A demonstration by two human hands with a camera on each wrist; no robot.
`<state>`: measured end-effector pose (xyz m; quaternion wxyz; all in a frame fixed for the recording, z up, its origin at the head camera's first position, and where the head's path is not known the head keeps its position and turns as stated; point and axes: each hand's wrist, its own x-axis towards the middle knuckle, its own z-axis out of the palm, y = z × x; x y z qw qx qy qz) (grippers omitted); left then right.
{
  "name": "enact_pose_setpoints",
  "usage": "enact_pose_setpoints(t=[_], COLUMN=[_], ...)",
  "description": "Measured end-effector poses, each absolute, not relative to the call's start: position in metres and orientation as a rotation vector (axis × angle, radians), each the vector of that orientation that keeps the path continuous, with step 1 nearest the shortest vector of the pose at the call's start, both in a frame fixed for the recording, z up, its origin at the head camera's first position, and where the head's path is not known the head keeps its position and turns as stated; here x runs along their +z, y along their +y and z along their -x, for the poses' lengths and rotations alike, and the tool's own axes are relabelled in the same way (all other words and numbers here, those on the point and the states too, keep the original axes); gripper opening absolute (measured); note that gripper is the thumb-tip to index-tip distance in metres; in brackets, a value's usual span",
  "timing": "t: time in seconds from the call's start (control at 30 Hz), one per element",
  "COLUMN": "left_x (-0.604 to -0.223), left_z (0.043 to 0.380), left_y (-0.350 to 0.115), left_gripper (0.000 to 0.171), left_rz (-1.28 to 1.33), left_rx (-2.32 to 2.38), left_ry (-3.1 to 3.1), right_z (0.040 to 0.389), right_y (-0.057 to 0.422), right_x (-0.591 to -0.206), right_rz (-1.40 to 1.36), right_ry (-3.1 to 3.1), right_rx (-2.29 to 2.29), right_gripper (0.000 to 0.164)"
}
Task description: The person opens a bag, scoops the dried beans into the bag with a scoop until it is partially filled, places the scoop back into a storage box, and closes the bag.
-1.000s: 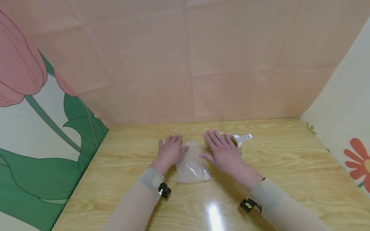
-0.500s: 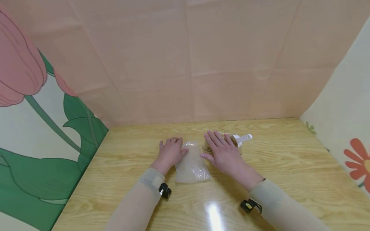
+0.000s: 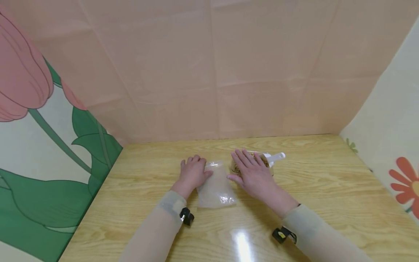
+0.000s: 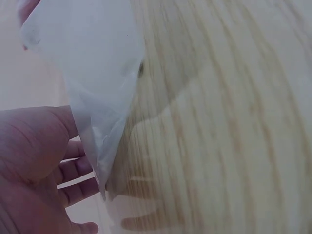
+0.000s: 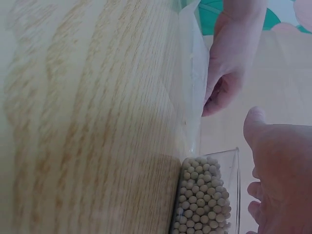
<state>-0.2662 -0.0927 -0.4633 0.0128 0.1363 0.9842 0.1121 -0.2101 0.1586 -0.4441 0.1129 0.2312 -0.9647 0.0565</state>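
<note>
A clear plastic bag [image 3: 216, 191] lies flat on the table in the middle of the head view. My left hand [image 3: 194, 173] pinches its left edge near the top, thumb on one side and fingers on the other. In the left wrist view the bag [image 4: 105, 63] lifts slightly at that edge. My right hand [image 3: 253, 173] hovers with straight fingers over a clear box [image 5: 233, 168] of small round tan balls [image 5: 200, 195], which look like beans. Part of the box is hidden under this hand in the head view. A white scoop [image 3: 277, 157] sticks out of the box to the right.
The wood-grain table [image 3: 314, 189] reaches back to a pink sheet wall [image 3: 196, 83]. Painted panels with a tulip [image 3: 23, 69] and a red flower [image 3: 407, 182] stand at the sides. Light glares on the tabletop near the front.
The bag has shifted slightly left, and its top edge shows more. The left hand's fingers have drawn in from spread to curled at the bag's edge. The right hand has hardly moved.
</note>
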Motion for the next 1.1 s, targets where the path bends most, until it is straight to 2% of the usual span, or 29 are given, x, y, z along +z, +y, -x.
enact_pose_setpoints(t=[0.2, 0.47, 0.73, 1.1], left_x=[-0.465, -0.461, -0.456, -0.432], left_z=[0.268, 0.269, 0.27, 0.258], left_y=[-0.095, -0.099, -0.106, -0.117], left_gripper=[0.053, 0.04, 0.01, 0.01], left_rz=[-0.412, -0.407, -0.365, -0.354], left_rx=[0.409, 0.523, 0.639, 0.974], left_ry=[3.058, 3.054, 3.047, 2.977], right_z=[0.209, 0.212, 0.213, 0.211], right_y=[0.158, 0.154, 0.148, 0.139], right_x=[-0.444, -0.446, -0.445, -0.443], right_rz=[-0.678, -0.718, -0.753, -0.73], right_ry=[-2.839, -2.781, -2.709, -2.62], right_rx=[0.184, 0.301, 0.393, 0.549], right_gripper=[0.085, 0.082, 0.078, 0.072])
